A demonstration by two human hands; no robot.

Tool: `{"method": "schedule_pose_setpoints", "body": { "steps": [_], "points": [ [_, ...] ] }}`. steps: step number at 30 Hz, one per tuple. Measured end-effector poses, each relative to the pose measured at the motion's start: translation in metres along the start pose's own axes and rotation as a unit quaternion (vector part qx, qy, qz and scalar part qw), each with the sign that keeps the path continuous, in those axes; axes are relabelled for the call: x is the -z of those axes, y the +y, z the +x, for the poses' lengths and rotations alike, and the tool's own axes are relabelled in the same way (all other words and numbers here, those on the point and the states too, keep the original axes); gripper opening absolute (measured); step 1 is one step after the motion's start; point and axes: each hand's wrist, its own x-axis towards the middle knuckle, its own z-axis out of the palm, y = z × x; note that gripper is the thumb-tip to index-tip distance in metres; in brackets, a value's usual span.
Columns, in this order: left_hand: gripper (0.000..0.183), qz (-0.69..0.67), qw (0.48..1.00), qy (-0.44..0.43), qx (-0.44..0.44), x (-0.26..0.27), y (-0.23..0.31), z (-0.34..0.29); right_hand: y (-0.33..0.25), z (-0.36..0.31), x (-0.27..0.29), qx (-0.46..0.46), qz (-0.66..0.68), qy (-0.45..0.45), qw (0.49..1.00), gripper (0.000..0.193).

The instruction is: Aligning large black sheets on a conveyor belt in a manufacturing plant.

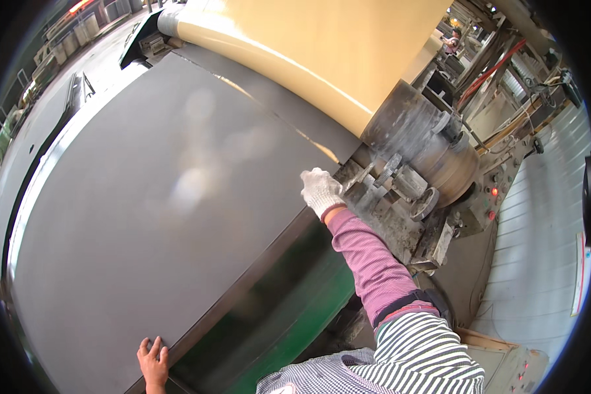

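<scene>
The two hands are well apart. The right hand, in a white glove, curls its fingers at the near edge of the big gray sheet, mid-frame; I cannot tell if it pinches anything. The bare left hand rests with spread fingers by the same edge, lower left. That long edge slants from lower left toward upper middle. The thin shiny line across the sheet ends nearer the right hand. The yellow sheet bends down at the top. The metal roller fills the right; room to move looks widest leftward.
</scene>
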Motion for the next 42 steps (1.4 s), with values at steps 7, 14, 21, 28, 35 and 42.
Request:
{"method": "schedule_pose_setpoints", "body": {
  "steps": [7,14,21,28,35,42],
  "points": [
    [0.047,0.012,0.998,-0.005,-0.067,-0.012,0.091,0.033,0.042,0.035,-0.028,0.048,0.053,0.115,0.991,0.028],
    [0.067,0.015,0.978,0.115,0.172,-0.012,-0.012,0.013,0.025,-0.08,0.003,0.209,0.327,0.273,0.88,0.03],
    [0.074,-0.028,0.948,0.301,0.1,-0.02,-0.063,-0.055,-0.013,-0.212,-0.019,0.092,0.569,-0.029,0.816,0.025],
    [0.064,-0.016,0.957,0.284,-0.05,-0.036,0.075,-0.004,-0.036,-0.264,-0.04,0.037,0.569,-0.087,0.817,0.01],
    [0.029,0.184,0.968,0.16,-0.06,0.008,-0.016,0.0,-0.046,-0.245,-0.012,0.076,0.534,-0.068,0.839,0.01],
    [0.079,-0.077,0.98,0.177,0.057,-0.015,-0.086,-0.007,-0.055,-0.23,0.001,0.109,0.423,-0.011,0.9,0.021]
  ]
}}
